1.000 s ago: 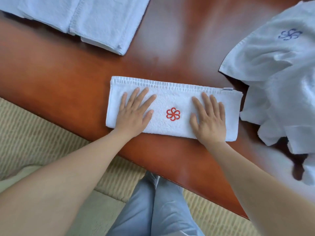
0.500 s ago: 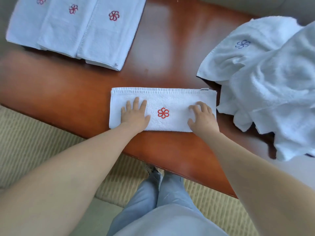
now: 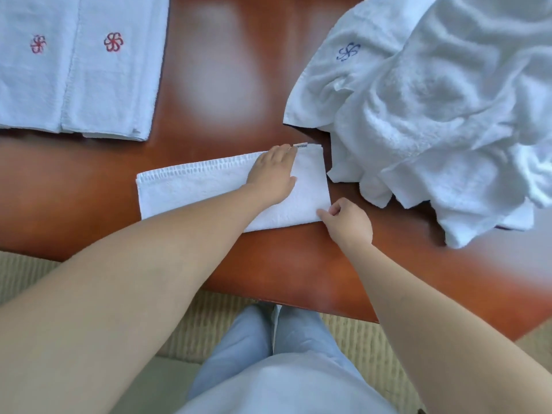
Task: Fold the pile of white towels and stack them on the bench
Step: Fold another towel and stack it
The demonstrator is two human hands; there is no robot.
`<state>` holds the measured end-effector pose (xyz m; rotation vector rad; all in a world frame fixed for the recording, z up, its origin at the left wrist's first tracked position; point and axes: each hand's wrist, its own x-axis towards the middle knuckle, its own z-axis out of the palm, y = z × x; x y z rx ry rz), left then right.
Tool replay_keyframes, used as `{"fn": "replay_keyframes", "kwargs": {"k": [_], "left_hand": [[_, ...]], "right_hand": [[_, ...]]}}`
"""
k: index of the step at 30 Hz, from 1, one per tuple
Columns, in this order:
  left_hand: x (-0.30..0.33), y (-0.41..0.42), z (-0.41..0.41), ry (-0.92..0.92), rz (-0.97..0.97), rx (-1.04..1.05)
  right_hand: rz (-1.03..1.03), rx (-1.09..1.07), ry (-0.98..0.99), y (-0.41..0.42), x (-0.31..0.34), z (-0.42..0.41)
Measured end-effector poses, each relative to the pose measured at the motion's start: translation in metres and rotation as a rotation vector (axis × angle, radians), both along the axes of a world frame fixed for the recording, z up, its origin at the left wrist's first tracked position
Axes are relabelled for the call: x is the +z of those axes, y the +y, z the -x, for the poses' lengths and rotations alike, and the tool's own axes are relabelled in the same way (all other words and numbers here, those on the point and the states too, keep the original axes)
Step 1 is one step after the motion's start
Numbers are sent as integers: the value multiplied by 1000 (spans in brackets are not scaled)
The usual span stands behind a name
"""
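Note:
A white towel point(image 3: 194, 189), folded into a long strip, lies across the red-brown wooden bench point(image 3: 224, 70). My left hand point(image 3: 273, 173) reaches over it to the far right corner beside the small tag, fingers curled over the far edge. At the near right corner, my right hand point(image 3: 346, 222) pinches the towel between thumb and fingers. My left forearm hides the middle of the strip. Folded towels point(image 3: 74, 85) with red flower logos lie at the far left. A crumpled pile of white towels point(image 3: 433, 115), one with a blue logo, fills the right side.
The bench's near edge runs diagonally from left to lower right. Below it lie a woven beige mat point(image 3: 30, 279) and my legs in light blue trousers point(image 3: 268, 354). Bare bench wood shows between the folded towels and the pile.
My left hand has crossed from the strip's left half to its far right corner. The right hand slid off the top to pinch the near right corner. The red logo is now covered.

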<state>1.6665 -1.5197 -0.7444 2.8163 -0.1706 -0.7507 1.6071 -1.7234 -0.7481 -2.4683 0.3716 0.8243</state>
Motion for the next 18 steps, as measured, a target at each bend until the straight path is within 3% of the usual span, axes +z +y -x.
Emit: {"fn": "replay_keyframes", "kwargs": {"k": [6,10,18], "left_hand": [[4,-25,-57,27,-14,-2],[18,-23,-75,143,-49,-100],[75,25,-59,115,155,-212]], "right_hand": [[-13,1,-21,-4,-4,-2],[-7,180,-114,-4,-2,-7],[-28,353,-46,11,15,-28]]}}
